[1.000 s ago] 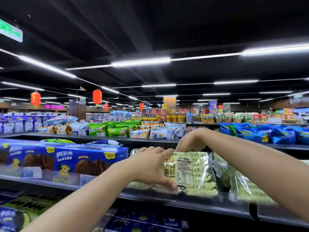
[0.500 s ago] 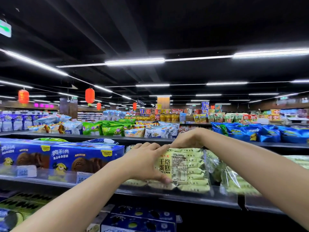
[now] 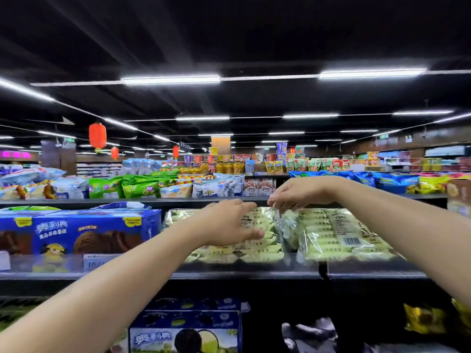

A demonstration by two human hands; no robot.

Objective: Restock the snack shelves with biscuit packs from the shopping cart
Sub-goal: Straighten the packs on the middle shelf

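A clear pack of pale green biscuits [image 3: 260, 250] lies on the top shelf [image 3: 229, 275], in the middle of the view. My left hand [image 3: 226, 225] holds it from the left, with the fingers over its top and the thumb across its front label. At the pack's upper right corner my right hand [image 3: 300, 193] points its fingers down and pinches the crinkled plastic end. A second pack of the same kind [image 3: 339, 233] lies touching it on the right. The shopping cart is out of view.
Blue biscuit boxes [image 3: 84, 230] stand left of the packs behind a clear shelf lip with price tags. Another blue box [image 3: 186, 329] and yellow bags [image 3: 425, 319] sit on the shelf below. Behind, a farther shelf [image 3: 153, 200] carries many snack bags.
My right hand has come from behind the pack to its upper right corner. The pack has settled lower on the shelf under my left hand. The view has swung right.
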